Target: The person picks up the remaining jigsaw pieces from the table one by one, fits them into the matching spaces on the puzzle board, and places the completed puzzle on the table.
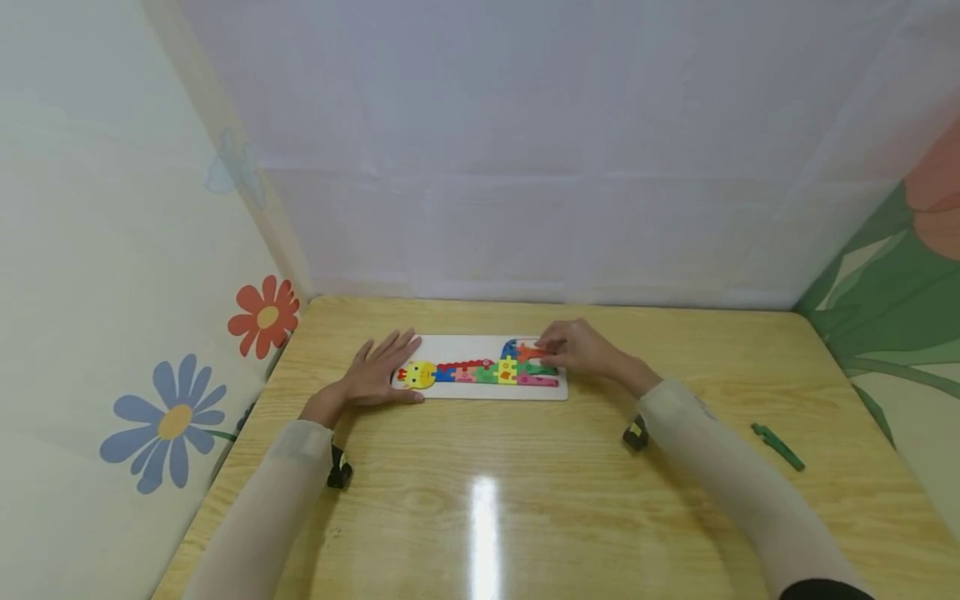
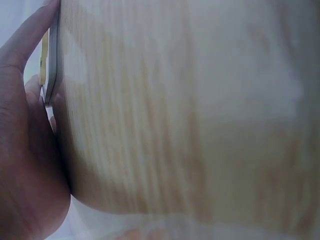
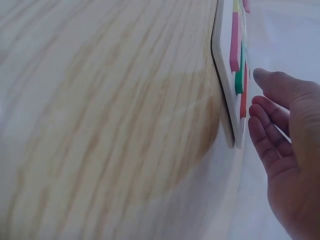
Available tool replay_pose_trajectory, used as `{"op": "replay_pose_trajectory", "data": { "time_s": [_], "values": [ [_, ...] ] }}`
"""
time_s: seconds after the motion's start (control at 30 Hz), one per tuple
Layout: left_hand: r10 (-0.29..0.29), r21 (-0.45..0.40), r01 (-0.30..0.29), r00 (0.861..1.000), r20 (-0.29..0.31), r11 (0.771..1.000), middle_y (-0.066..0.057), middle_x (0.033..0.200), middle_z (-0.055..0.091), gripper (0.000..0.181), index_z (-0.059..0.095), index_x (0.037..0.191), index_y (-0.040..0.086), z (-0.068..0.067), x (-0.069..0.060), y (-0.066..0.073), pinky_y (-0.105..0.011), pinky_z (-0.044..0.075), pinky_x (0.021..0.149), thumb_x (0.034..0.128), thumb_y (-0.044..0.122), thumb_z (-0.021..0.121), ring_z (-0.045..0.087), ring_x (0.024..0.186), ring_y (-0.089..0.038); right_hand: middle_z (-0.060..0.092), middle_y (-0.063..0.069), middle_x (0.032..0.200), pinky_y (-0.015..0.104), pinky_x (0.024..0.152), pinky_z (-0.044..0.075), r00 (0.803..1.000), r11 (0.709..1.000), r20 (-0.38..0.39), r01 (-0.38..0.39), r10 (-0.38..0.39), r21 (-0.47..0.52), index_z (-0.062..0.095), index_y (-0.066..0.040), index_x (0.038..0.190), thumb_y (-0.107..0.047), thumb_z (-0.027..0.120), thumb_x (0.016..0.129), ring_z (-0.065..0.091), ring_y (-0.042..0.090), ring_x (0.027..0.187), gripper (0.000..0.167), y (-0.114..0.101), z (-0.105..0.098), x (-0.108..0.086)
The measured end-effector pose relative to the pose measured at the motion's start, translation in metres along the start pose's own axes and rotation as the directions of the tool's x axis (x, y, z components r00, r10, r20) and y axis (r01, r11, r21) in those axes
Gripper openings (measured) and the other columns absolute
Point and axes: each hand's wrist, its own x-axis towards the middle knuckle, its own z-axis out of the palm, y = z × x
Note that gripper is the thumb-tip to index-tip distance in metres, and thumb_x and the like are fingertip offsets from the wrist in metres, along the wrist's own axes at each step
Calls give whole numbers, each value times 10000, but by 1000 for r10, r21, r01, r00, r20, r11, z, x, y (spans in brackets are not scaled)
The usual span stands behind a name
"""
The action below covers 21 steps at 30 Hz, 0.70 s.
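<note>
A giraffe puzzle of several coloured pieces [image 1: 486,373] lies on a white board [image 1: 457,392], its yellow head [image 1: 417,375] at the left end. My left hand [image 1: 372,375] rests spread at that end, fingers along the top edge and thumb at the bottom edge. At the leg end, my right hand [image 1: 581,348] has its fingertips and thumb over the orange piece [image 1: 529,352]. The right wrist view shows this orange piece [image 3: 243,102] beside green and pink ones, with the bent fingers [image 3: 272,137] close above it. Its fingertip contact is unclear.
A loose dark green piece [image 1: 778,447] lies on the wooden table [image 1: 420,500] to the right, beyond my right forearm. A white curtain [image 1: 525,208] hangs behind the table. Flower-printed cloths [image 1: 172,417] stand at the sides.
</note>
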Motion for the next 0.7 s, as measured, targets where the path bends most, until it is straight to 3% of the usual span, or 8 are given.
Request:
{"op": "replay_pose_trajectory", "data": {
  "time_s": [0.3, 0.43, 0.7],
  "values": [
    [4, 0, -4, 1000, 3, 1000, -122, 1790, 51, 1163, 147, 1714, 131, -2, -1, 1, -692, -62, 1247, 873, 717, 695, -20, 1642, -390, 764, 58, 1100, 408, 911, 604, 999, 998, -10, 31, -32, -48, 807, -67, 1150, -142, 858, 902, 716, 199, 986, 264, 2, -6, -9],
    [9, -6, -9, 1000, -1, 1000, -128, 1789, 56, 1161, 151, 1712, 121, -2, -1, 2, -695, -61, 1245, 875, 714, 695, -15, 1641, -395, 768, 84, 1092, 417, 887, 613, 998, 998, -23, 61, -61, -29, 804, -35, 1145, -113, 864, 890, 727, 225, 964, 273, 1, -10, -13],
    [33, -27, -34, 999, -22, 999, -139, 1786, 74, 1173, 170, 1709, 118, 0, -1, 2, -714, -54, 1234, 863, 750, 682, 1, 1637, -412, 771, 116, 1106, 452, 896, 613, 998, 999, -34, 49, -50, -3, 778, 7, 1177, -102, 860, 885, 738, 269, 981, 322, -1, -16, -23]
  ]
}}
